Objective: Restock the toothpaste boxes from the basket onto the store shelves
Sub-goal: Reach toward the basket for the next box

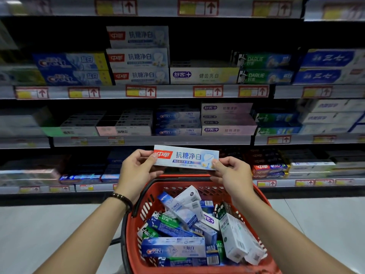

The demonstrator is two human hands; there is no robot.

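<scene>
A person stands in front of the store shelves (173,91) and holds one toothpaste box (185,157) up in both hands. The box is white and light blue, with a red mark at its left end and blue letters in the middle. It lies long-ways, almost flat, with its front facing the camera. The left grip (136,171) pinches the left end, with the thumb on the front by the red mark and the fingers behind. The right grip (231,173) pinches the bottom right corner the same way, thumb in front. Both grips are closed on the box. A dark bead bracelet (121,198) sits on the left wrist. The box is in the air, just above the far rim of the red basket (187,179) and not touching it. The basket is low down between the arms, over the grey floor (39,224). It is full of other toothpaste boxes, all in a messy pile. A blue and white box (173,247) lies flat at the front, a green box (167,219) lies slanted behind it, and a white box (233,236) leans on the right side. High up on the shelves is a stack of three matching boxes (138,56) with the same red mark. More boxes in blue, green and pink fill the rows beside and below them. Red and yellow price tags (141,91) run along the shelf edges.
</scene>
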